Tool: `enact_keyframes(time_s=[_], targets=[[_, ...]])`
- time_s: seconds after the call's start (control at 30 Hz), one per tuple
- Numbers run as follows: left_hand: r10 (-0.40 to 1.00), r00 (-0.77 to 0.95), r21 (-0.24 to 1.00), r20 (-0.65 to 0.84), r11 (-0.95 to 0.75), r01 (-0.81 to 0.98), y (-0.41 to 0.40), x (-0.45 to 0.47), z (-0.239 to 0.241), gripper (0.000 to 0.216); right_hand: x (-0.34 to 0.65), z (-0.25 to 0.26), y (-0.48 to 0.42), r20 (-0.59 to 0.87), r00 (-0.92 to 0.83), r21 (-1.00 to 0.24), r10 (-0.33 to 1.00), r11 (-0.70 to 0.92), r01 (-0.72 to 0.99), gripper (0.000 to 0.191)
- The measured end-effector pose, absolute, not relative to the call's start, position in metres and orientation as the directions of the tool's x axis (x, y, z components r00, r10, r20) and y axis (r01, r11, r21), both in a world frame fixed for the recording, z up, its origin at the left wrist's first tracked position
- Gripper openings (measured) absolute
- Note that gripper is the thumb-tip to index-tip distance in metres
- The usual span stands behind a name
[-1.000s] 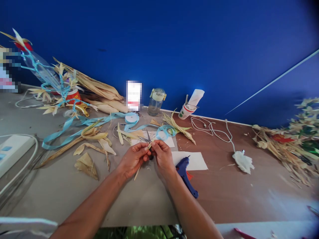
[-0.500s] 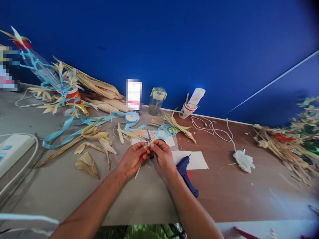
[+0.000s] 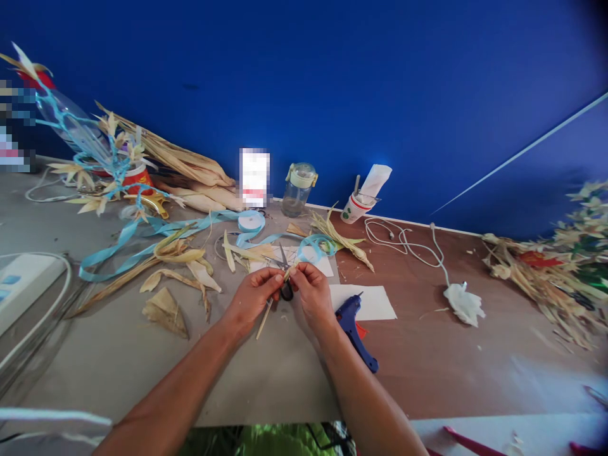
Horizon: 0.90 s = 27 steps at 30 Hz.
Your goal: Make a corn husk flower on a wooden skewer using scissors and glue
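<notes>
Over the middle of the table my left hand (image 3: 256, 292) and my right hand (image 3: 311, 288) face each other, thumbs and fingertips pinched on a small strip of dried corn husk (image 3: 287, 273). Part of the strip is hidden by the fingers. A thin pale stick (image 3: 263, 320) slants down beneath my left hand; I cannot tell if it is held. Scissors (image 3: 286, 292) lie on the table behind and between the hands, blades pointing away. Just right of my right forearm rests a blue glue gun (image 3: 352, 323), partly on white paper (image 3: 380, 303).
Loose corn husks (image 3: 178, 253) and light blue ribbon (image 3: 250, 221) spread across the left and middle. Along the wall stand a glass bottle (image 3: 298, 193) and a paper cup (image 3: 352, 209). A white cable (image 3: 418, 253) winds at right, near husk bundles (image 3: 532, 275). A power strip (image 3: 23, 282) sits far left.
My fingertips have drawn slightly apart, and more of the scissors' handle shows between my hands. Both hands still pinch the husk strip. The whole view has shifted slightly.
</notes>
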State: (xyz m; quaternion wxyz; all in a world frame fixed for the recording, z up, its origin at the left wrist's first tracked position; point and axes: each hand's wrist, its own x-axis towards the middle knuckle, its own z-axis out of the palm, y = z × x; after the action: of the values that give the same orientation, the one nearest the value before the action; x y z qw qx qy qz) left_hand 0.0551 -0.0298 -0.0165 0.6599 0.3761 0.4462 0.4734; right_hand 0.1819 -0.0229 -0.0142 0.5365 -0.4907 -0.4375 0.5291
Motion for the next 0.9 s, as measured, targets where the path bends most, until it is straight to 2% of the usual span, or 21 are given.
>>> enact_keyframes(time_s=[0.17, 0.3, 0.5, 0.67, 0.73, 0.8, 0.9], targets=[[0.963, 0.163, 0.944, -0.213, 0.246, -0.22, -0.0275, 0.0532, -0.0148, 0.021, 0.1823, -0.0138, -0.0232, -0.017, 0.061, -0.998, 0.998, -0.013, -0.064, 0.019], [0.956, 0.164, 0.931, -0.243, 0.277, -0.237, -0.0266, 0.0535, -0.0156, 0.023, 0.1821, -0.0083, -0.0249, -0.006, 0.036, -1.0, 0.999, -0.006, -0.007, 0.019], [0.919, 0.258, 0.872, -0.297, 0.371, -0.318, -0.0272, 0.0518, -0.0161, 0.026, 0.1811, -0.0097, -0.0259, 0.004, 0.024, -1.0, 1.0, 0.004, -0.026, 0.017], [0.914, 0.272, 0.877, -0.3, 0.376, -0.298, -0.0272, 0.0523, -0.0142, 0.027, 0.1807, -0.0161, -0.0257, 0.022, 0.031, -0.998, 0.999, 0.024, -0.051, 0.014], [0.934, 0.227, 0.904, -0.277, 0.333, -0.269, -0.0265, 0.0521, -0.0152, 0.026, 0.1822, -0.0144, -0.0266, 0.074, 0.145, -0.995, 0.987, 0.082, -0.049, 0.012], [0.952, 0.175, 0.927, -0.253, 0.29, -0.239, -0.0256, 0.0509, -0.0171, 0.026, 0.1845, -0.0107, -0.0282, 0.204, 0.259, -0.979, 0.944, 0.199, 0.046, 0.011], [0.964, 0.136, 0.953, -0.228, 0.249, -0.171, -0.0245, 0.0485, -0.0186, 0.028, 0.1866, -0.0066, -0.0307, 0.376, 0.185, -0.916, 0.908, 0.335, 0.221, 0.008]])
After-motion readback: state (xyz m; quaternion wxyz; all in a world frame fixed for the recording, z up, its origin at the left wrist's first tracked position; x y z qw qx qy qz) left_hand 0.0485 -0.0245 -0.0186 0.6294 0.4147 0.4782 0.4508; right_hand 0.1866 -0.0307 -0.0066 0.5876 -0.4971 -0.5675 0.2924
